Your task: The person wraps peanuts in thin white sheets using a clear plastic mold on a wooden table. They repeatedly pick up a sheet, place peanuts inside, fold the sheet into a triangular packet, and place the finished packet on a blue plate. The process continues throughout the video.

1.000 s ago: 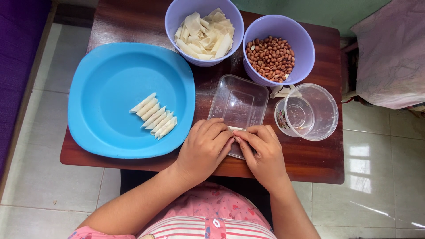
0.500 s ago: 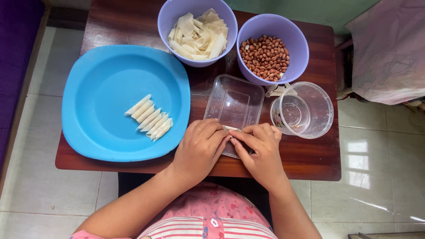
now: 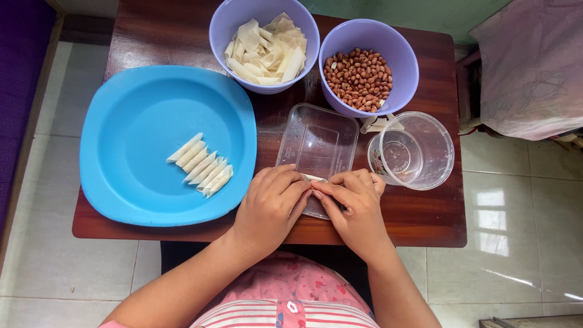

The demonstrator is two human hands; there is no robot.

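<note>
A small pale strip of dough wrapper (image 3: 314, 178) lies over the near edge of a clear rectangular plastic lid (image 3: 319, 143), pinched between the fingertips of both hands. The left hand (image 3: 271, 206) and right hand (image 3: 355, 206) meet fingertip to fingertip, fingers pressed together on the strip. At 9 o'clock from the hands, a large blue plastic plate (image 3: 139, 97) carries a row of rolled pale wrappers (image 3: 201, 165). At 12 o'clock stands a lilac bowl of wrapper pieces (image 3: 265, 45); at 1 o'clock, a lilac bowl of brown peanuts (image 3: 364, 67). At 2 o'clock sits a clear round plastic tub (image 3: 413, 150). All rest on a dark wooden table (image 3: 425, 212).
</note>
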